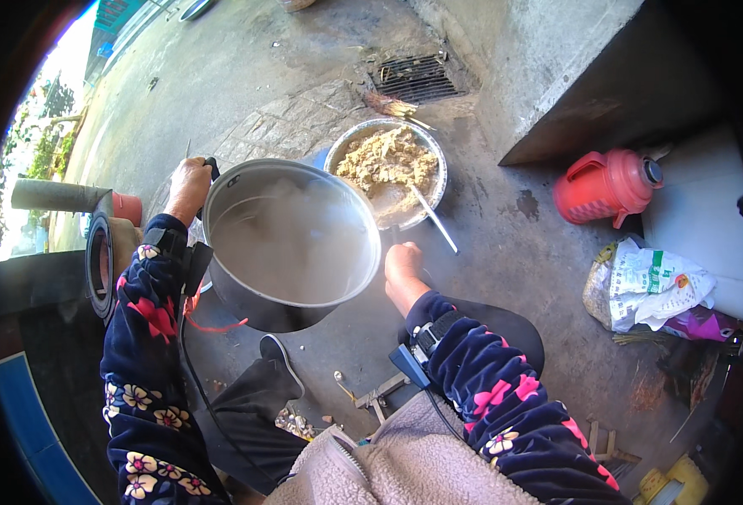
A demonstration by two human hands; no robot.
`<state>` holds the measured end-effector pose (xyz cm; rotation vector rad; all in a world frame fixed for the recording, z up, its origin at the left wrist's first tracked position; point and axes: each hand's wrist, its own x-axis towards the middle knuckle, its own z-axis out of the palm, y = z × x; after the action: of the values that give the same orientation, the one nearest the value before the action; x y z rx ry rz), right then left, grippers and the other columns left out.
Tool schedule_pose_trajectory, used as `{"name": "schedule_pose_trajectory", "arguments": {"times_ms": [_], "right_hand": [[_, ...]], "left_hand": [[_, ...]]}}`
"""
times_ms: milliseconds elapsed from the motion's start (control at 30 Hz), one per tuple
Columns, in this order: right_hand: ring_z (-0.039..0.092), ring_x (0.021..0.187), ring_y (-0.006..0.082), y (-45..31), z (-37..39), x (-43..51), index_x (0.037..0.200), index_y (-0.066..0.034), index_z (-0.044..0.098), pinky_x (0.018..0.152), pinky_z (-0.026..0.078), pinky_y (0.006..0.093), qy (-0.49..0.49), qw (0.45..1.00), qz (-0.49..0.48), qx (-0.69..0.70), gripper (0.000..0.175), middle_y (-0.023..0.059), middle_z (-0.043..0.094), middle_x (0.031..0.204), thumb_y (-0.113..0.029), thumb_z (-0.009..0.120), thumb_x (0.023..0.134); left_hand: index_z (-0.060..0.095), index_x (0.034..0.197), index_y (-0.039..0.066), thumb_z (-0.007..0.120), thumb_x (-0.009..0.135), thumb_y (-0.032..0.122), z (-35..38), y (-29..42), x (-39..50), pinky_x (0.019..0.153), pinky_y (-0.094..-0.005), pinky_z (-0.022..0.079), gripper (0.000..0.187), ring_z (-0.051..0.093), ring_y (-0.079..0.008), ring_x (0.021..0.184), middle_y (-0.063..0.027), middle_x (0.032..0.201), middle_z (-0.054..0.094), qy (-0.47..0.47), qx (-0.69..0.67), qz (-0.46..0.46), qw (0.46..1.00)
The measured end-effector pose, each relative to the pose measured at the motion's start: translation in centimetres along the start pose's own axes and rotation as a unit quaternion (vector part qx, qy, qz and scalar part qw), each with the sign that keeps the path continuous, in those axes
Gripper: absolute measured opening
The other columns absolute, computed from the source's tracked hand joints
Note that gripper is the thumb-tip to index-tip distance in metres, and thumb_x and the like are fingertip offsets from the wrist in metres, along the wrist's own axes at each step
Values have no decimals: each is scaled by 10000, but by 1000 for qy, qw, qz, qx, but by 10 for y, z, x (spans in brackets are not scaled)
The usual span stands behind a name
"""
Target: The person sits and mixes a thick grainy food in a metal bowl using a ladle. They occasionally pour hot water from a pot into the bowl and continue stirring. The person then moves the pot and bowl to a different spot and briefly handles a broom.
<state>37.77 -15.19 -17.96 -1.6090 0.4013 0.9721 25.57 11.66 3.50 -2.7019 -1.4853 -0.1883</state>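
Observation:
A large metal pot (pixel 295 303) hangs tilted before me, with steam rising off the cloudy grey-brown contents (pixel 270 252). My left hand (pixel 188 186) grips its black handle (pixel 211 169) on the left side. At the right side my right hand (pixel 404 270) is closed at the pot's edge, with the handle there mostly hidden. Just beyond the pot, a round metal basin (pixel 442 167) sits on the floor, holding a tan, crumbly mash (pixel 390 158). A pale utensil handle (pixel 437 221) sticks out over the basin's near rim.
A red thermos flask (pixel 605 186) and plastic bags (pixel 652 287) are at the right. Past the basin lie broom bristles (pixel 390 104) and a metal drain grate (pixel 418 79). A concrete ledge (pixel 535 76) juts in at upper right. On the left is a grey pipe (pixel 62 194).

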Motion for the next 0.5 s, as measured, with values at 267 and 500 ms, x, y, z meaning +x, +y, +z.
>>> {"name": "schedule_pose_trajectory", "arguments": {"times_ms": [267, 500], "right_hand": [[574, 917, 376, -2, -5, 5, 926, 57, 541, 765, 449, 402, -24, 1000, 3, 16, 247, 267, 584, 968, -45, 385, 764], [564, 951, 370, -8, -13, -5, 960, 59, 532, 792, 435, 412, -17, 1000, 1, -3, 263, 279, 565, 1022, -51, 389, 769]], "left_hand": [[623, 807, 11, 503, 782, 178, 3, 3, 10, 709, -412, 476, 207, 610, -363, 767, -208, 790, 618, -41, 9, -20, 999], [620, 779, 11, 494, 781, 175, 0, 9, 3, 708, -414, 475, 207, 607, -363, 764, -208, 792, 617, -36, 10, -8, 999]]}}
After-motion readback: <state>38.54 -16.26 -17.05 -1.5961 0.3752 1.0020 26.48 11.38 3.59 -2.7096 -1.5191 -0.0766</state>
